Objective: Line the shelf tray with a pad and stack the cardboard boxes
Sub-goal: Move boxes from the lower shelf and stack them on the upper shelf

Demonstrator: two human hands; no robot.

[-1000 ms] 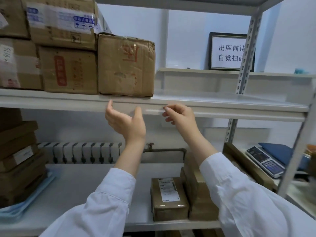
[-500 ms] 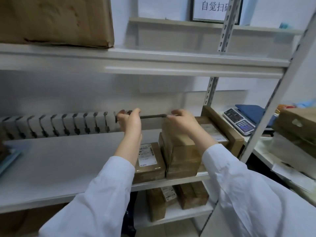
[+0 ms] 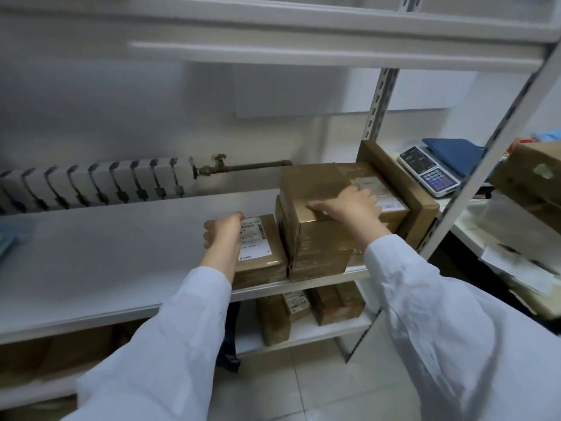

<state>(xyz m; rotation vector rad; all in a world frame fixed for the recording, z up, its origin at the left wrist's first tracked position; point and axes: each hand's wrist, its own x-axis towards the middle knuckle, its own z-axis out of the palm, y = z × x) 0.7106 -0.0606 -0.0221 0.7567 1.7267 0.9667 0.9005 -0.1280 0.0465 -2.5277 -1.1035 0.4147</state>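
1. Shelf tray [image 3: 106, 238] lies bare and white across its left and middle, and no pad shows under the cardboard boxes crowded at its right end. The biggest risk, as I judge it, is stacking on an unlined surface, so that everything has to come off again. A blue sheet [image 3: 10, 238] shows at the far left edge, but I cannot tell whether it is the pad.
2. Upright carton [image 3: 400, 192] stands on its edge at the right of the stack, near the shelf post [image 3: 379, 117]. If the boxes beside it are pulled away, it could tip over to the left.
3. Lower boxes [image 3: 318, 250] sit close to the tray's front lip and look glossy with tape. Dragging the box above them instead of lifting it could slide them off the front.
4. Top box [image 3: 309, 186] sits slightly askew on that stack. The right hand [image 3: 349, 205] holds it with the thumb along the near edge and the fingers bent over the top. A lift from one corner may let it twist out of the grip.
5. Labelled box [image 3: 261, 247] lies flat just left of the stack, at the lip. The left hand [image 3: 223, 230] is at its left edge with its fingers curled, and I cannot tell whether it grips the box. A careless nudge could knock the box to the floor.
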